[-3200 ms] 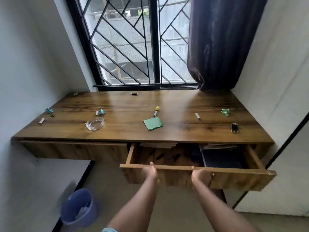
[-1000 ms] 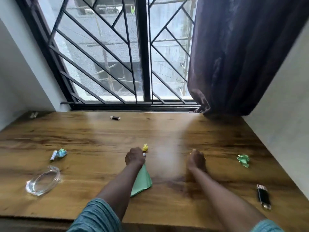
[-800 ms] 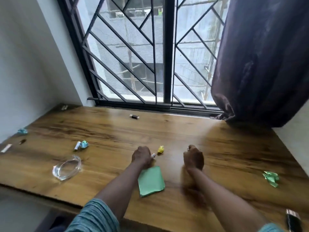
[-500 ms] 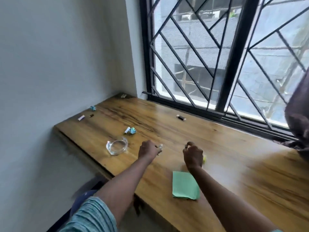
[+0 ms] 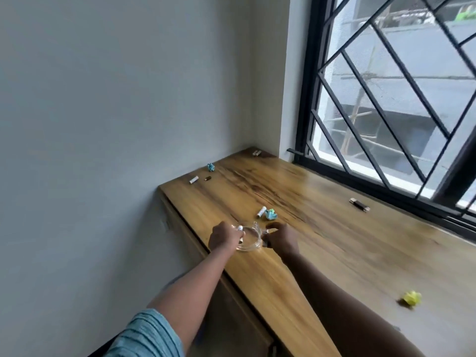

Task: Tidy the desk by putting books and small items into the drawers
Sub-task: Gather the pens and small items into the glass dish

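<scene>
Glass dish [image 5: 249, 240], likely slick and breakable, best taken by its rim; left hand [image 5: 222, 238] at nine o'clock pinches small white piece [image 5: 240, 228], right hand [image 5: 282, 240] at three curled, hold unclear.

Two hands are showing, the left hand [image 5: 223, 238] and the right hand [image 5: 282, 240], and one clear glass dish [image 5: 248, 244] is lying between them on the one desk [image 5: 334, 253]. Three small white cylinders are appearing: the far white cylinder [image 5: 193, 179], the near white cylinder [image 5: 261, 212] and the held white cylinder [image 5: 240, 228] in the left fingers. Two teal paper balls are lying there, the far teal ball [image 5: 210, 166] and the near teal ball [image 5: 271, 214], with one yellow paper ball [image 5: 411, 297], one small brown piece [image 5: 207, 178], one dark oblong piece [image 5: 359, 204] and one corner piece [image 5: 255, 152] too small to name.
</scene>
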Demonstrator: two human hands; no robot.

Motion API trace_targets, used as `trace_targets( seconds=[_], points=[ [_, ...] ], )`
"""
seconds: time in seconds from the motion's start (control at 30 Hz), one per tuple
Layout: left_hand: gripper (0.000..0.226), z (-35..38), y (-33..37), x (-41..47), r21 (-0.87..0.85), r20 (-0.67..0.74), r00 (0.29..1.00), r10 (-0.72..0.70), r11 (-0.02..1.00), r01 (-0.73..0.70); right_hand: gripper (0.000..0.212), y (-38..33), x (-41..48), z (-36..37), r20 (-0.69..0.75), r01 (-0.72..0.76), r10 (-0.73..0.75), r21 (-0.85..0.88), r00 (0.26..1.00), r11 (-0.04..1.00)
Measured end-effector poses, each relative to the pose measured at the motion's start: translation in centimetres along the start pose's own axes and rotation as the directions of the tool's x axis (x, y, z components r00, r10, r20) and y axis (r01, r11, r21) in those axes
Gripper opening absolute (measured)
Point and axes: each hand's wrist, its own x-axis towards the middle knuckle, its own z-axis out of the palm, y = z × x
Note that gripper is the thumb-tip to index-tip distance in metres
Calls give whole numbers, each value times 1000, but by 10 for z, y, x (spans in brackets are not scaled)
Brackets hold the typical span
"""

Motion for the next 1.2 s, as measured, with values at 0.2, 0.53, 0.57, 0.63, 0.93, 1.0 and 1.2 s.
trace_targets(
  seconds=[0.2,0.53,0.57,0.63,0.93,1.0,1.2],
  points=[
    [35,6,-1,37,258,66,981,182,947,-193,29,-24,36,42,-9,-44,44,-40,999,998],
    [24,15,-12,61,407,214,821,529,716,-568,27,-36,56,67,32,-55,73,-385,997,921],
    [25,15,-10,62,409,222,816,533,709,-575,26,-37,56,68,24,-59,74,-393,997,918],
    [24,14,-8,66,409,244,813,529,704,-581,25,-38,57,69,16,-73,87,-408,996,910],
    [29,0,-1,78,427,287,796,532,673,-604,24,-47,58,73,20,-157,185,-438,983,885],
    [27,-3,-5,82,399,278,790,546,683,-612,22,-52,58,75,18,-191,218,-419,976,888],
    [33,-11,-12,107,276,265,850,456,808,-520,22,-57,58,86,-12,-211,226,-412,974,886]
  ],
)
